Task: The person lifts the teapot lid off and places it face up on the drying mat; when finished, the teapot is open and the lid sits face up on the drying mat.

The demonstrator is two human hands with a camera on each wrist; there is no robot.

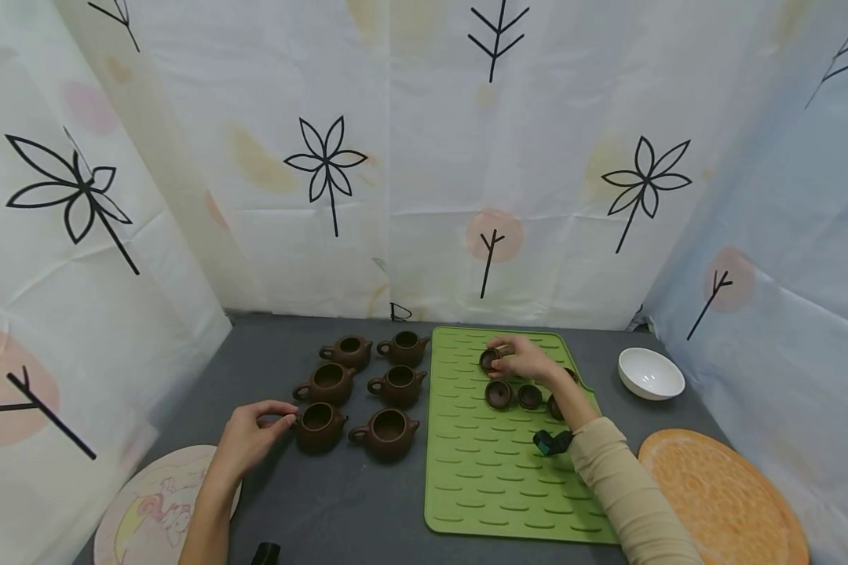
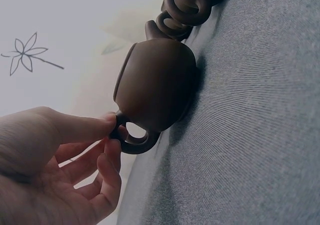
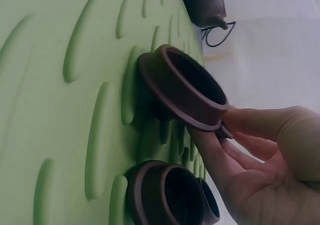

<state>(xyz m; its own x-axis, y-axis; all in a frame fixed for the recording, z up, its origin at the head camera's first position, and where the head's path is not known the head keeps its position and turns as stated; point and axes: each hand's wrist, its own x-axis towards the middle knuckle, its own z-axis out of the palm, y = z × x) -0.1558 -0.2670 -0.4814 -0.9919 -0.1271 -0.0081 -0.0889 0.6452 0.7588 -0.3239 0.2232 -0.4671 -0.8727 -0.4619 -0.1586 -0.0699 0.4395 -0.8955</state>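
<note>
My left hand [image 1: 249, 439] pinches the loop handle of a small brown clay teapot [image 1: 321, 430] between thumb and fingers. In the left wrist view this lidless teapot [image 2: 157, 82] stands on the grey cloth, its spout pointing away from the hand. Over the green silicone mat [image 1: 480, 471], my right hand [image 1: 526, 359] holds a brown teapot lid [image 3: 185, 87] by its edge, hollow side up and tilted. Several more lids lie hollow side up nearby, among them one lid [image 1: 498, 395] just in front of the held one and another lid [image 1: 530, 396] beside it.
More lidless teapots [image 1: 389, 435] stand in two columns left of the mat. A white bowl [image 1: 650, 373] sits at the right. Round mats lie at both sides: an orange one [image 1: 724, 502] and a pale printed one [image 1: 144, 510]. Patterned curtains [image 1: 424, 157] enclose the table.
</note>
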